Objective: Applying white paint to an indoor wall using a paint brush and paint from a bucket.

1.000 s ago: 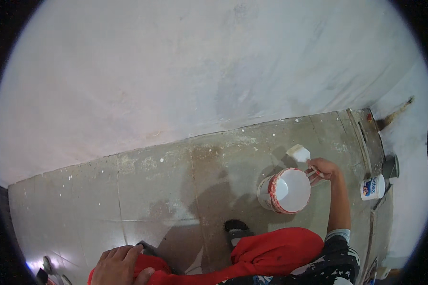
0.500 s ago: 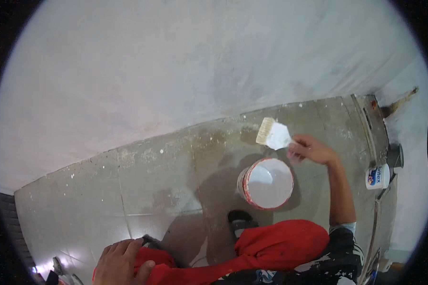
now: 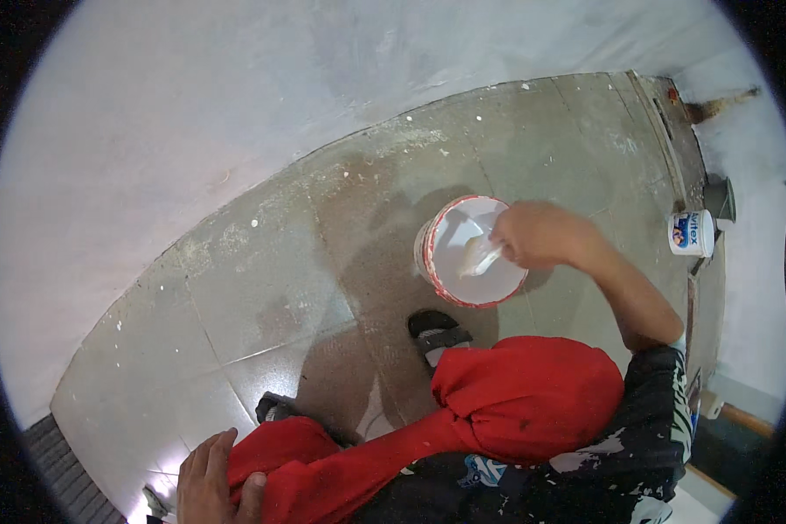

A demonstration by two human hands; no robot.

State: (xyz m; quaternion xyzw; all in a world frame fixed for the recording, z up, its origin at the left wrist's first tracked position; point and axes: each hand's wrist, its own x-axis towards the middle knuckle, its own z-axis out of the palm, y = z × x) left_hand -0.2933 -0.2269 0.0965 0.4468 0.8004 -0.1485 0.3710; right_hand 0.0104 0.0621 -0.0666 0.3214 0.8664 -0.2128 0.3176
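A paintbrush [image 3: 480, 257] is gripped in my right hand [image 3: 541, 234], its bristles angled down into the mouth of a bucket [image 3: 430, 278]. White paint coats the brush, and the bucket's rim is smeared red. Whether the bristle tips touch the paint [image 3: 489, 288] inside, I cannot tell. My fingers hide most of the handle. My left hand [image 3: 210, 480] lies on my red-clad left knee [image 3: 279, 463] with fingers stretched and nothing in them.
A whitish wall [image 3: 192, 113] rises beyond the paint-spotted tile floor [image 3: 262, 314]. On the right, a white tub [image 3: 692, 233] stands beside a dark grey container [image 3: 720, 199] near the side wall. My sandalled foot [image 3: 437, 332] is just short of the bucket.
My right hand has brought the paintbrush from above the floor beyond the bucket down into its mouth, bristles now pointing downward. My view has shifted; my left hand stays on the knee.
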